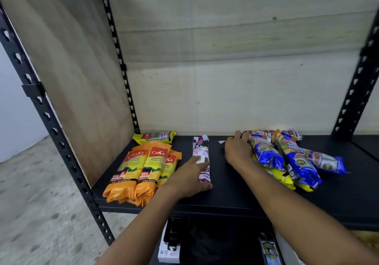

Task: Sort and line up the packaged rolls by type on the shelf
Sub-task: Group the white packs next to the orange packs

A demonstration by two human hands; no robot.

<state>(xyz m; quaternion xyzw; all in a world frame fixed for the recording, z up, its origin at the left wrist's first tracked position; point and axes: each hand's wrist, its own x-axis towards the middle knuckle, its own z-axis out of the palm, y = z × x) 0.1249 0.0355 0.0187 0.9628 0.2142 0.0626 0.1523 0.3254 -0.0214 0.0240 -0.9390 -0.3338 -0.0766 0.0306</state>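
The left hand (pixel 190 176) is gripping the near end of a white drawstring-bag roll (pixel 201 151), fingers curled over it. The roll is lying lengthwise on the black shelf (pixel 225 193). Just left of that roll, orange Casa garbage-bag rolls (pixel 143 168) are lying side by side, with a yellow Casa packet (pixel 155 137) behind them. To the roll's right, the right hand (pixel 238 149) is resting against a jumbled pile of blue and yellow rolls (pixel 295 162) - its fingers are reaching in among the packets, so I cannot tell whether they are holding one.
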